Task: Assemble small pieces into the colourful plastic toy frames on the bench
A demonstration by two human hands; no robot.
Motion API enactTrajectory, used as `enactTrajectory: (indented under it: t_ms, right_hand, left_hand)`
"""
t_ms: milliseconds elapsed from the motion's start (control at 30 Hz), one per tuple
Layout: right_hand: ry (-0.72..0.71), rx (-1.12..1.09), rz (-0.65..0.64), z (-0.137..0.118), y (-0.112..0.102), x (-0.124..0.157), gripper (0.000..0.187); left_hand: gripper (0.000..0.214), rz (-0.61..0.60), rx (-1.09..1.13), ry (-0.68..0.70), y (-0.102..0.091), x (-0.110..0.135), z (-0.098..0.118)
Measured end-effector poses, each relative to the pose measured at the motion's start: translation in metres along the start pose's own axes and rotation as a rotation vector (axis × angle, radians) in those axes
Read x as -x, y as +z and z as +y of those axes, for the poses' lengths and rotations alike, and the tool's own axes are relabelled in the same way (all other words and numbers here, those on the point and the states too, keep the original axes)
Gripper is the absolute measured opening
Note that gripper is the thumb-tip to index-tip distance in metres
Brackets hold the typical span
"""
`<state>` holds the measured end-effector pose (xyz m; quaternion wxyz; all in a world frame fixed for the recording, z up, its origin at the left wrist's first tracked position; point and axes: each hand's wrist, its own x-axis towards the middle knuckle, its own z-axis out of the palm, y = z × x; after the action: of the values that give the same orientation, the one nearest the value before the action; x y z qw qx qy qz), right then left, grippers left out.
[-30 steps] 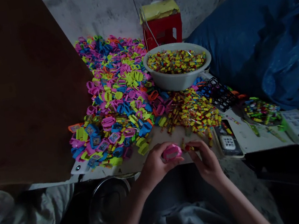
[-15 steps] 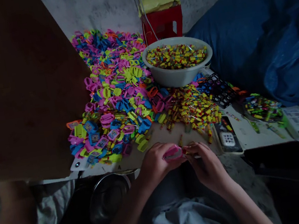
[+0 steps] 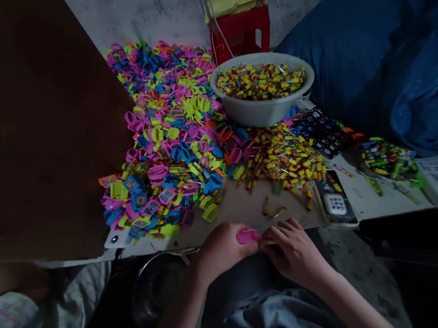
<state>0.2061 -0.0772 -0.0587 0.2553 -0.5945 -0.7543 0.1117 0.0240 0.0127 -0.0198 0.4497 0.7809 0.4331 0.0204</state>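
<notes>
My left hand (image 3: 222, 249) is closed around a pink plastic piece (image 3: 247, 236) that looks like a toy watch, held just off the table's front edge. Against its right end, my right hand (image 3: 297, 251) pinches a small yellow wrapped roll (image 3: 271, 242), mostly hidden by the fingers. Two loose yellow rolls (image 3: 265, 206) lie on the table beyond my hands. Further back is a heap of yellow-and-red wrapped rolls (image 3: 290, 155). To the left spreads a big pile of pink, blue, green and orange plastic pieces (image 3: 179, 120), several with printed pictures on top.
A whitish basin (image 3: 261, 115) full of rolls stands at the back, before a red stool (image 3: 240, 36). On the right are a black lattice tray (image 3: 320, 131), a phone (image 3: 335, 203) and a blue bag (image 3: 350, 49). A brown board (image 3: 31, 133) blocks the left. A metal bowl (image 3: 159, 284) sits below.
Both hands have come down slightly towards me with the pink piece, which has turned and shows less of its opening. A further loose roll now shows on the table beyond them.
</notes>
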Motion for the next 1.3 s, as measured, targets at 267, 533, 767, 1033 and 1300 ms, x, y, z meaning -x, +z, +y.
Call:
enactTrajectory:
  t_ms: [267,533,767,1033,1300]
  right_hand:
    - [0.258,-0.028,-0.032,0.072,0.037,0.009,0.027]
    - [0.353,0.129,-0.01,0.074,0.057,0.013,0.02]
    - [0.398,-0.192,0.126,0.073,0.059,0.013,0.029]
    - [0.441,-0.407,0.243,0.077,0.07,0.011,0.029]
    - [0.379,-0.479,0.285,0.071,0.065,0.01,0.026]
  left_hand:
    - [0.047,0.764,-0.303,-0.249,-0.136,0.025,-0.043]
    - [0.072,0.896,-0.488,-0.668,-0.197,0.022,-0.096]
    - [0.06,0.96,-0.676,-0.129,-0.103,-0.013,-0.056]
    - [0.031,0.568,-0.503,0.029,-0.024,-0.124,-0.035]
    - [0.007,0.505,-0.294,0.16,-0.019,-0.134,-0.02]
